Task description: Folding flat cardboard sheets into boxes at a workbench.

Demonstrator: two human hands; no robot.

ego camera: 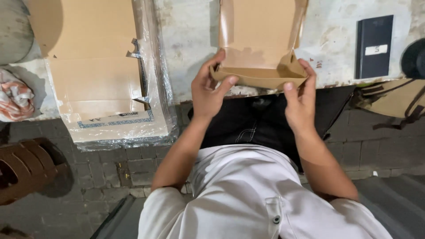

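Observation:
A brown cardboard box (259, 40) lies partly folded at the near edge of a worn white table (190, 53). Its near wall is bent up and its lid flap lies open toward the far side. My left hand (210, 90) pinches the box's near left corner, thumb on the front wall and fingers over the rim. My right hand (300, 99) pinches the near right corner the same way, thumb on the front and fingers along the side flap.
A stack of flat cardboard sheets in clear plastic wrap (106, 75) overhangs the table at left. A dark flat case with a white label (374, 46) lies at far right. A brown plastic stool (26, 168) stands on the paving at lower left, a patterned cloth (15, 99) above it.

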